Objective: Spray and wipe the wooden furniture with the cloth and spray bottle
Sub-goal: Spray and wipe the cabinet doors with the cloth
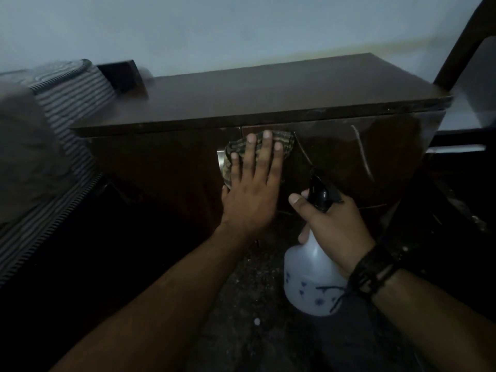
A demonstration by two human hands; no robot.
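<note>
Against the front of the dark wooden cabinet (166,167), just under its top edge, the left hand (252,189) is lying flat with its fingers (265,154) spread, pressing a striped cloth (284,142) onto the door panel. The cloth is showing above and to the left of the fingertips, partly covering a metal handle (220,159). Just beside it, lower and to the right, the right hand (332,224) is wrapping its fingers around the neck of a translucent white bottle (308,280), thumb curled near the black nozzle (319,194), which is pointing at the cabinet. A dark strap (371,269) is circling the right wrist. At the left, striped fabric (72,95) is leaning near the cabinet's end.
</note>
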